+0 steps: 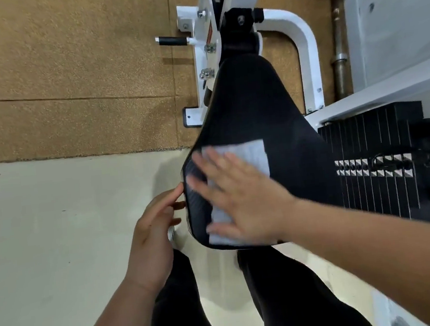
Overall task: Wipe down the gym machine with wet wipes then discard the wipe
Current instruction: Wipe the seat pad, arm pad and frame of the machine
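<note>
One wipe (251,153), one seat pad (252,100), one weight stack (370,136), and two hands: left hand (150,244), right hand (241,200).

The right hand (236,200) is motion-blurred and covers much of the wet wipe (251,156) beneath it.

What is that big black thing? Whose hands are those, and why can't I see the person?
The camera sits on the person's head and looks down, so you see only their arms and legs. The black thing is the padded seat of a gym machine. A white frame is behind it, and the black plates on the right are its weights. The right hand lies flat on a white wipe and presses it onto the seat. The left hand holds nothing; its fingers touch the seat's edge.
</note>
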### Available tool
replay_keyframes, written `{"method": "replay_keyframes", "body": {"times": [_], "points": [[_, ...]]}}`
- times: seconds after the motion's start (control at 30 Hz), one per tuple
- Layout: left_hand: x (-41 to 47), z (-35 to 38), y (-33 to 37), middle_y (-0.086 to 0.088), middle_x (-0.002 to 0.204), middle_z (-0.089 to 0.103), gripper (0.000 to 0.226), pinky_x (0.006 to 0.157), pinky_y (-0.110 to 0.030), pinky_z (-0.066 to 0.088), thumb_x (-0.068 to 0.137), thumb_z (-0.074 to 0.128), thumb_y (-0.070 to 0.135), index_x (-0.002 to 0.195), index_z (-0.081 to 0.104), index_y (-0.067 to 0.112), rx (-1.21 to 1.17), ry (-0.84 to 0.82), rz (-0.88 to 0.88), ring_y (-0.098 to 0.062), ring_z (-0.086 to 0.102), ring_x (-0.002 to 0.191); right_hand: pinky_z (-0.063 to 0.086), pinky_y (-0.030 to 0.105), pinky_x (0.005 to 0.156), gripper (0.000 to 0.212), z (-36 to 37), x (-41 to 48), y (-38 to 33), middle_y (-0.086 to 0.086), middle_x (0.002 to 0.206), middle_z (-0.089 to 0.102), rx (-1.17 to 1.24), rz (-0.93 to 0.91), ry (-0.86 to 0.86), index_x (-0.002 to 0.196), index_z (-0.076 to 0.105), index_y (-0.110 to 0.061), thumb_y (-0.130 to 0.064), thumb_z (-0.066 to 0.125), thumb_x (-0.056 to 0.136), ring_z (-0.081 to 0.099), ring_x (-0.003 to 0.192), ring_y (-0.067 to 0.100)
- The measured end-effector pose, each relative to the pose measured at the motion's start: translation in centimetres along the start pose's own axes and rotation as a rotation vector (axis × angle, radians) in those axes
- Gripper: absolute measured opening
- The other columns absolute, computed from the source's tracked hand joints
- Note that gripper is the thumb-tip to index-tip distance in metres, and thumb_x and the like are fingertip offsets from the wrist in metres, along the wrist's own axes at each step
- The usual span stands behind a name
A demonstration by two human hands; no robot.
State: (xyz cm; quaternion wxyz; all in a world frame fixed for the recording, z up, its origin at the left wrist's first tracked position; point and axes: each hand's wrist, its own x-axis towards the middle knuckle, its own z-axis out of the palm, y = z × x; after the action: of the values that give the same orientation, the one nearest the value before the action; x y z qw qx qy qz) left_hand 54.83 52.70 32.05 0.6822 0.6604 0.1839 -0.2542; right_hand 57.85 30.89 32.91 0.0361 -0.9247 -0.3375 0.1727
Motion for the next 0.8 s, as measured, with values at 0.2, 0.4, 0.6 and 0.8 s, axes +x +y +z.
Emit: {"method": "replay_keyframes", "body": {"times": [0.2, 0.4, 0.6, 0.8], "points": [[0.5, -0.8, 0.3, 0.005, 0.135, 0.063, 0.049, 0.105, -0.054, 0.043, 0.101, 0.029, 0.027, 0.127, 0.070, 0.035, -0.018, -0.095, -0.032, -0.021, 0.058, 0.123, -0.003, 0.053, 0.127, 0.098, -4.7, 11.2, 8.6, 0.016, 0.170, -0.018, -0.047, 0.572, -0.084, 0.164, -0.006, -0.022, -0.084, 0.006, 0.090, -0.018, 0.156, 0.036], [-0.3, -0.7, 0.7, 0.009, 0.128, 0.068, 0.048, 0.105, -0.051, 0.045, 0.096, 0.031, 0.033, 0.115, 0.074, 0.044, -0.035, -0.068, -0.042, -0.015, 0.061, 0.120, 0.000, 0.054, 0.127, 0.086, -2.5, 7.3, -0.1, 0.023, 0.169, -0.012, 0.043, 0.535, -0.015, 0.164, 0.003, -0.011, -0.067, 0.013, 0.100, -0.014, 0.156, 0.039], [-0.9, -0.3, 0.7, 0.011, 0.126, 0.069, 0.049, 0.095, -0.038, 0.045, 0.092, 0.032, 0.031, 0.112, 0.076, 0.034, -0.096, -0.036, -0.040, -0.014, 0.063, 0.118, 0.004, 0.052, 0.128, 0.076, 0.4, -1.3, -6.4, 0.019, 0.171, -0.005, 0.006, 0.214, -0.070, 0.163, 0.005, -0.014, -0.060, 0.023, 0.105, -0.009, 0.158, 0.034], [-0.8, -0.5, 0.1, 0.012, 0.127, 0.067, 0.042, 0.098, -0.034, 0.047, 0.096, 0.039, 0.027, 0.123, 0.071, 0.031, -0.006, -0.034, -0.020, -0.010, 0.062, 0.118, -0.005, 0.050, 0.128, 0.077, -2.9, 7.2, 4.0, 0.016, 0.170, -0.015, 0.005, 0.438, -0.048, 0.164, -0.005, -0.018, -0.062, 0.013, 0.103, -0.016, 0.157, 0.033]]}}
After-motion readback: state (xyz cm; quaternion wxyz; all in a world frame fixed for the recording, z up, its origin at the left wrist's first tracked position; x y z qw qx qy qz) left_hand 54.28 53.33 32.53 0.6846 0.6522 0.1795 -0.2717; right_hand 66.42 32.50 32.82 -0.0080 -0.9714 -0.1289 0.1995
